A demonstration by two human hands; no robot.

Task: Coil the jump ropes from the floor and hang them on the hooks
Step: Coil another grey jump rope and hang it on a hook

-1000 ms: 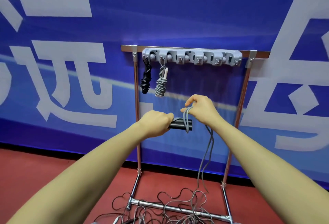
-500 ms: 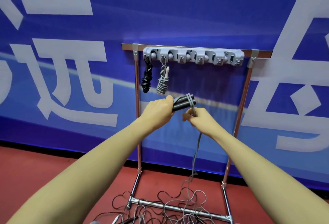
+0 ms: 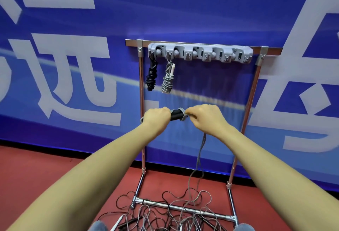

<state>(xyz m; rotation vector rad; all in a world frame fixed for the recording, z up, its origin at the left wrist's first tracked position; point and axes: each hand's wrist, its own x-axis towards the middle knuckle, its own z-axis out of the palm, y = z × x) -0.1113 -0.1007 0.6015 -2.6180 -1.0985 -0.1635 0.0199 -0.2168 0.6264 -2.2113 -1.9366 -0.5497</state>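
My left hand grips the black handles of a grey jump rope, held level in front of the rack. My right hand pinches the grey rope at the handles' right end, where a few turns wrap around them. The loose rope hangs from my right hand down to the floor. On the grey hook rail, a coiled black rope and a coiled grey rope hang from the two leftmost hooks. The other hooks carry nothing.
The rail sits on a chrome frame in front of a blue banner. Several tangled ropes lie on the red floor around the frame's bottom bar. My knees show at the bottom edge.
My right hand circled the handles, down and back up, laying another turn of grey rope around them. The hanging rope has got shorter. My left hand kept its grip.
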